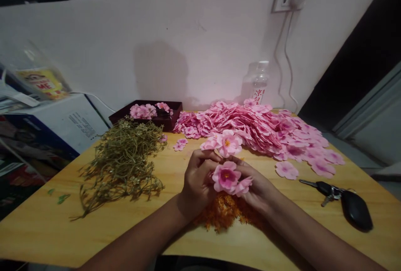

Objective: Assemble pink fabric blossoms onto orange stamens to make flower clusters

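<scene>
Both hands meet over the yellow wooden counter (131, 237), just in front of the big heap of loose pink fabric petals (250, 131). Left hand (196, 183) is curled, fingers pinched together on the near side of a pink fabric blossom with a magenta and yellow centre (226, 176). Right hand (257, 187) cups the same blossom from the other side, fingers closed on its lower petals.

The blossom looks very light and floppy: thin cloth layers, easy to crease, likely to slip apart if only one petal is gripped. Best hold seems to be at the centre, pinching through the stacked layers, not the edges.

An orange fuzzy pile of stamen bits (224, 214) lies under the hands, nearer the viewer than the heap. Left of the heap: a tangle of green wiry stems (122, 162) and a dark red shallow box (169, 114). Right of the heap, nearer: a black car key with keyring (351, 206). Behind the heap, a clear plastic bottle (260, 83).
</scene>
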A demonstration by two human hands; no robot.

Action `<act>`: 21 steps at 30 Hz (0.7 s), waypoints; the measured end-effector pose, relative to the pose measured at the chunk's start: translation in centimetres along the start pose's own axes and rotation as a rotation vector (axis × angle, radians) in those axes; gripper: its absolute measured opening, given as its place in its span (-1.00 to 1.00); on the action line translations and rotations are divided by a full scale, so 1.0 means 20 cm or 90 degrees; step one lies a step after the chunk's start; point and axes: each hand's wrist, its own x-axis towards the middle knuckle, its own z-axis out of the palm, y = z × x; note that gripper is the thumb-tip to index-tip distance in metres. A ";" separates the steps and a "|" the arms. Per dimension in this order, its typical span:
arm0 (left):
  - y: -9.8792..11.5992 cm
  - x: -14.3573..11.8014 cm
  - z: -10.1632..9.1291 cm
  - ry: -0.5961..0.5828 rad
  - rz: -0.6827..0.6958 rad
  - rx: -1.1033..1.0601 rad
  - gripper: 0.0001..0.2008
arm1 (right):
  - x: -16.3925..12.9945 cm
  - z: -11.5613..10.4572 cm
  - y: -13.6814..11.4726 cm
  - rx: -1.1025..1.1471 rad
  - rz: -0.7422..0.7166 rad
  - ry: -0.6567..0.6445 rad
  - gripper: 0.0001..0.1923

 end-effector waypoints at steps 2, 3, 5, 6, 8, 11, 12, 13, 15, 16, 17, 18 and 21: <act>0.00 0.00 0.00 0.011 -0.002 -0.009 -0.86 | 0.00 -0.01 0.00 -0.008 0.004 -0.002 -0.76; 0.00 0.00 0.01 0.018 -0.006 -0.022 -0.84 | 0.00 -0.01 0.00 -0.012 0.003 -0.007 -0.76; -0.01 -0.01 0.02 0.036 -0.034 -0.073 -0.77 | 0.00 -0.01 0.00 -0.018 -0.008 -0.014 -0.72; -0.02 -0.02 0.03 0.048 -0.062 -0.103 -0.74 | 0.00 -0.01 0.00 -0.020 -0.014 -0.013 -0.70; -0.04 -0.03 0.04 0.068 -0.124 -0.154 -0.70 | 0.00 -0.02 0.01 -0.030 -0.022 -0.005 -0.69; -0.05 -0.04 0.06 0.049 -0.179 -0.188 -0.67 | 0.00 -0.03 0.01 -0.058 -0.053 -0.006 -0.71; -0.05 -0.05 0.06 0.040 -0.193 -0.193 -0.66 | 0.00 -0.04 0.01 -0.072 -0.067 -0.008 -0.72; -0.05 -0.05 0.06 0.025 -0.212 -0.197 -0.66 | 0.00 -0.04 0.01 -0.089 -0.081 -0.007 -0.73; -0.04 -0.05 0.05 -0.009 -0.255 -0.195 -0.69 | 0.00 -0.05 0.01 -0.120 -0.106 0.006 -0.72; -0.04 -0.05 0.04 -0.027 -0.273 -0.189 -0.70 | 0.00 -0.06 0.00 -0.138 -0.115 0.008 -0.71; -0.04 -0.05 0.03 -0.048 -0.283 -0.178 -0.70 | 0.00 -0.06 -0.01 -0.161 -0.120 0.007 -0.70; -0.04 -0.05 0.03 -0.071 -0.282 -0.164 -0.71 | -0.01 -0.07 -0.02 -0.186 -0.122 0.000 -0.69; -0.06 -0.05 0.03 -0.102 -0.196 -0.114 -0.79 | -0.01 -0.08 -0.04 -0.270 -0.129 -0.016 -0.64</act>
